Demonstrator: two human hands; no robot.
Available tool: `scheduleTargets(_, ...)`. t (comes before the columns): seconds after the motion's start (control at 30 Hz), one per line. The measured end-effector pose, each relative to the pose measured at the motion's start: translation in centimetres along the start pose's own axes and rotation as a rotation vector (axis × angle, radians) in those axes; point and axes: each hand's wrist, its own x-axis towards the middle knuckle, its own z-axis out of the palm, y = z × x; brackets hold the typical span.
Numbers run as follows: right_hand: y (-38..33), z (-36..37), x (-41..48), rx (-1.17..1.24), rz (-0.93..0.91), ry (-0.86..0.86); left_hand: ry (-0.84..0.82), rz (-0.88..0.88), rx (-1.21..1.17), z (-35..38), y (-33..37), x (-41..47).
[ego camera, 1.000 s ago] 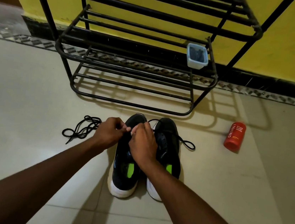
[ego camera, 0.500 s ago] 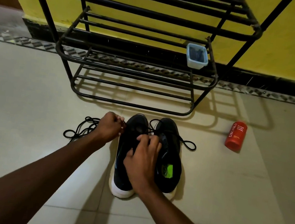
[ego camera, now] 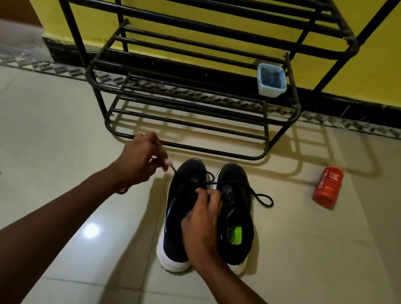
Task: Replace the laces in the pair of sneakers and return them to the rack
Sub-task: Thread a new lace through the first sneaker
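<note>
sneakers (ego camera: 237, 252), black pair with white soles, sit side by side on the tiled floor (ego camera: 45, 132) with toes pointing at the black metal rack (ego camera: 199, 27) against the yellow wall (ego camera: 396, 49). so they're not on the rack, just in front of its bottom shelf.

left hand (ego camera: 140, 161) is raised off to the left of the left sneaker (ego camera: 178, 199), near its toe. fingers are curled in and pinching the end of a black lace (ego camera: 174, 169), which runs from that pinch down to the front of the left sneaker.

right hand (ego camera: 204, 228) lies on top of the left sneaker, right along the gap between the two shoes. its fingers are curled round the lace strands up by the eyelets. it reads as a grip on the lace, but which strand exactly i can't make out.

right sneaker (ego camera: 238, 207) shows a bright green patch on the insole, and a loop of lace (ego camera: 254, 194) trails onto the floor on its right side.

other stuff: a small pale blue tub (ego camera: 271, 81) with something dark in it sits at the right end of the rack's middle shelf. a red bottle (ego camera: 327, 187) marked cinthol looks to be lying on its side on the floor, well to the right of the shoes.
</note>
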Motion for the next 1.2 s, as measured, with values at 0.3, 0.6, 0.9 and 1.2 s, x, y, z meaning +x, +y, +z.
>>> scheduleTargets(0.3, -0.1, -0.2, -0.1, -0.055, -0.015, -0.018, 0.189, 0.012, 0.086, -2.8, 2.5, 0.5)
scheduleTargets(0.6, -0.1, 0.4, 0.0, -0.096, 0.0, 0.005, -0.126, -0.03, -0.238, -7.4, 2.9, 0.0)
scheduleTargets(0.9, -0.2, -1.8, 1.7, 0.209, -0.076, 0.113, 0.037, 0.035, -0.422, -8.9, 7.3, 0.5)
scheduleTargets(1.2, 1.7, -6.9, 8.2, -0.5, -0.213, -0.426, 0.064, 0.078, -0.648, -10.0, 11.1, 0.4)
